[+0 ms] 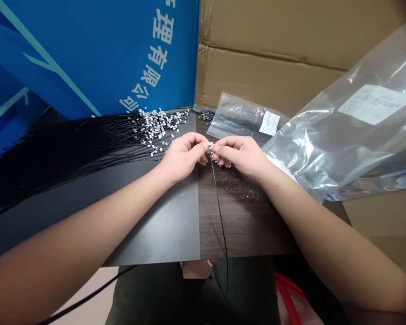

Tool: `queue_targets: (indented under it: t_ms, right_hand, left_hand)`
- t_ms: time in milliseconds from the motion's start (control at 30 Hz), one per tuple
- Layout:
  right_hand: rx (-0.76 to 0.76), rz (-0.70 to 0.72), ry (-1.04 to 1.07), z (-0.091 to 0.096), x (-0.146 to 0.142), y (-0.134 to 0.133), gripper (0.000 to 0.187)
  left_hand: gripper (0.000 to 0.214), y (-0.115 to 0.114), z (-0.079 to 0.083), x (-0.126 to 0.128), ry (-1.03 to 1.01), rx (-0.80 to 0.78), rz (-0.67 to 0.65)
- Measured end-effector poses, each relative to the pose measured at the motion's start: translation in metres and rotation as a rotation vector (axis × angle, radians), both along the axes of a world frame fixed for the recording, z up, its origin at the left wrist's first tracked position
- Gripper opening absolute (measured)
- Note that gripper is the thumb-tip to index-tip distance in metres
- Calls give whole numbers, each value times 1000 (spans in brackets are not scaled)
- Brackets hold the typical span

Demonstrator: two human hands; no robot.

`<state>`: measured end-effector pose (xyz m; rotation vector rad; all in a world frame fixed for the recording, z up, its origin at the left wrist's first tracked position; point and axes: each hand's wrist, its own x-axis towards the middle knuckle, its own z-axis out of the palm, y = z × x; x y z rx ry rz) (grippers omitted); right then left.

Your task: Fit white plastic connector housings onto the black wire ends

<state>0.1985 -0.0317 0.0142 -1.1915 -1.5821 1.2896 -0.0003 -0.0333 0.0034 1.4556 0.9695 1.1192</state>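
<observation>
A small white terminal (210,146) was pinched above the middle of the table, with the left hand (182,155) and the right hand (241,155) brought together and both clamped on it at the fingertips. A thin black wire (219,207) hung from it, running down toward the near edge of the table and past it. A few loose terminals (220,163) lay just under the right hand. To the left, a mass of black wires (74,153) fanned across a black sheet (169,225), with their white ends (162,124) bunched at the far side. The table (246,230) had a dark wood grain. To the far right lay a small labelled plastic bag (243,116) and a larger labelled plastic bag (341,122). Behind them stood a cardboard box (257,54), and at the far left stood a blue board (88,54) printed with white Chinese characters.
</observation>
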Motion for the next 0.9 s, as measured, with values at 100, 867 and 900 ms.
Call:
queue_targets:
  t_ms: [100,867,900]
  right_hand:
    - [-26,4,18,-1,-1,-1,21]
    - [-14,-14,74,1,-6,-5,17]
    - [-7,-15,63,1,-6,-5,17]
  left_hand:
    - [11,-1,1,0,6,25,1]
    - [18,1,-7,-3,110,163,-2]
    - [18,1,-7,-3,116,163,-2]
